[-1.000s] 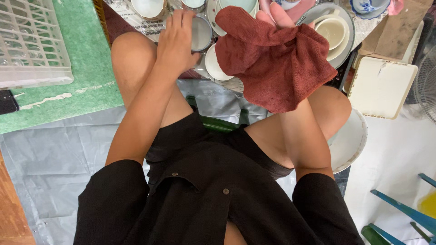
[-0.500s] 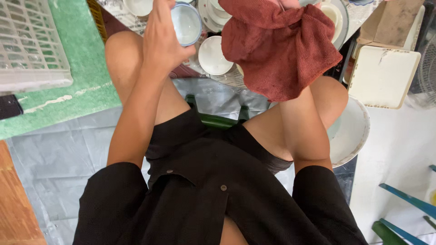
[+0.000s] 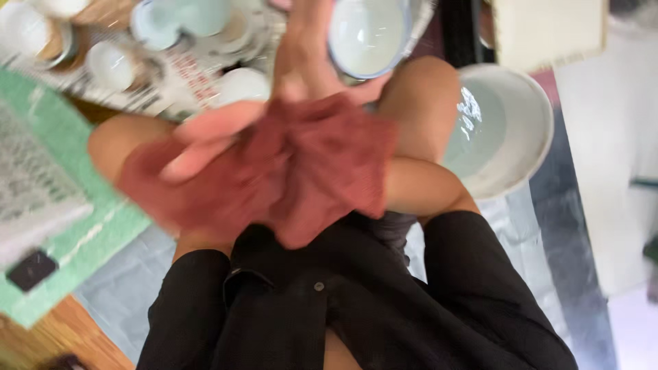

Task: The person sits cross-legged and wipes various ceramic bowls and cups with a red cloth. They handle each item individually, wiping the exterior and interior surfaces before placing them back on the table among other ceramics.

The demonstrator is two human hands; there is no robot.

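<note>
My left hand (image 3: pixel 301 58) is raised at the top centre and grips a small white bowl with a pale blue rim (image 3: pixel 369 33), its opening facing the camera. My right hand (image 3: pixel 205 140) reaches across from the right with a dark red cloth (image 3: pixel 315 164) draped over it. Its fingers stick out to the left of the cloth. The cloth hangs just below the bowl and over my knees, hiding my left forearm. The picture is blurred by motion.
A wide white basin (image 3: pixel 528 116) with water stands by my right knee. Several small white cups and saucers (image 3: pixel 113 65) lie on printed paper at the top left. A green mat (image 3: pixel 103 226), a white plastic crate (image 3: pixel 31 185) and a black object (image 3: pixel 31 269) are on the left.
The view has swung to the right and closer. My left hand lifted the bowl toward me. My right hand brought the red cloth down and left, under the bowl.
</note>
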